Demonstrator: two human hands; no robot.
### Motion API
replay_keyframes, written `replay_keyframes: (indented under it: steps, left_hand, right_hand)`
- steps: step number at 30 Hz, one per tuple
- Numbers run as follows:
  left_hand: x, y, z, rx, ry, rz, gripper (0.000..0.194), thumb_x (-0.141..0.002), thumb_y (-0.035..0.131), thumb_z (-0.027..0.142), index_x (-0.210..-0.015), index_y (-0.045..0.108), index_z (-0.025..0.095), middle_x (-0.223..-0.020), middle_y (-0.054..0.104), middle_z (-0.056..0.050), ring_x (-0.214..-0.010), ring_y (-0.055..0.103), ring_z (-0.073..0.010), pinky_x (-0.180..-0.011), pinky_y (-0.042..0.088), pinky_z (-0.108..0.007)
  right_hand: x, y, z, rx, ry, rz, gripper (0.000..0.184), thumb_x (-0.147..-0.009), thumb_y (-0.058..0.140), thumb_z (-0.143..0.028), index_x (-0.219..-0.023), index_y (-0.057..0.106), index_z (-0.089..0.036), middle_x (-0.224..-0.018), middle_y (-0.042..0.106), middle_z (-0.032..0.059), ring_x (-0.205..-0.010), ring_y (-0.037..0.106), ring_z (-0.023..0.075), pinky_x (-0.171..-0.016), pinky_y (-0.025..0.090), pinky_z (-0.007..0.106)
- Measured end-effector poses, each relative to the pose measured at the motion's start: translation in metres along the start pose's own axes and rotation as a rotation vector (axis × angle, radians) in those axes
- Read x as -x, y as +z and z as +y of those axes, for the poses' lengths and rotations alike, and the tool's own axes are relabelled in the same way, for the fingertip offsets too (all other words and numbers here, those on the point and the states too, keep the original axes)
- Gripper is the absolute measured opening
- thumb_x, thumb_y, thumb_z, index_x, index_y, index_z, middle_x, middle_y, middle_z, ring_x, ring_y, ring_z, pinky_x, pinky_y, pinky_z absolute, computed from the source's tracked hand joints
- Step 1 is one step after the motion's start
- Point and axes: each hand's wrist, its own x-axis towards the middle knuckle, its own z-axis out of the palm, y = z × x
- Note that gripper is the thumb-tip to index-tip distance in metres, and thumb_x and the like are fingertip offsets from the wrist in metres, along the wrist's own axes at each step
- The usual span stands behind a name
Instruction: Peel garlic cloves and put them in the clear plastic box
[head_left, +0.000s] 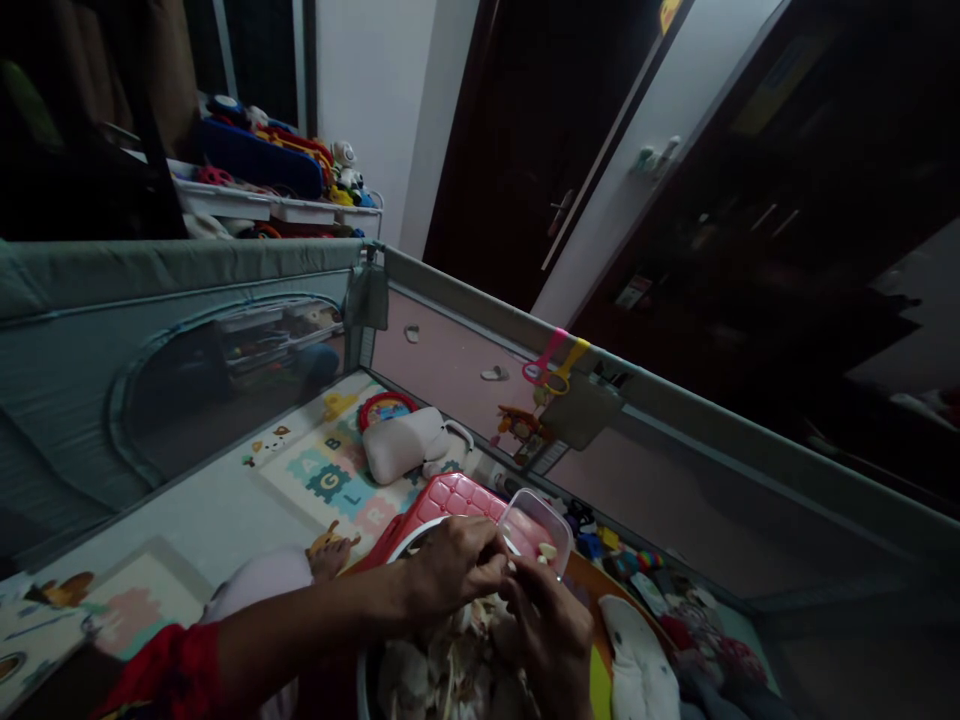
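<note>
My left hand (461,568) and my right hand (551,625) meet above a bowl, fingertips pinched together around a small pale garlic clove (511,566), mostly covered by the fingers. Below them the white-rimmed bowl (363,672) holds garlic bulbs (405,672) and loose papery skins (469,655). Just beyond my right hand, a clear plastic container (556,520) has a few peeled cloves (547,551) in it. It rests against a red quilted-looking surface (457,497) behind the bowl.
Fabric playpen walls (225,262) with mesh surround me. On the letter-printed mat (330,480) lie a white pillow-like object (403,445) and a round red toy (386,408). Several toys (607,540) line the right side, near a white plush (637,655). A small foot (334,558) shows at left.
</note>
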Motion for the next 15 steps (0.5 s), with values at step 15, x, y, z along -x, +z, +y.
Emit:
replay_keyframes:
  steps: [15]
  left_hand:
    - [-0.004, 0.012, -0.029, -0.192, 0.075, -0.235, 0.009, -0.076, 0.058, 0.013, -0.082, 0.066, 0.015, -0.083, 0.069, -0.006, -0.079, 0.062, -0.0186, -0.073, 0.046, -0.025]
  right_hand:
    - [-0.009, -0.016, 0.006, -0.364, 0.456, -0.031, 0.033, -0.075, 0.067, -0.042, -0.094, 0.073, -0.016, -0.064, 0.066, 0.0021, -0.055, 0.056, 0.0138, -0.052, 0.046, 0.023]
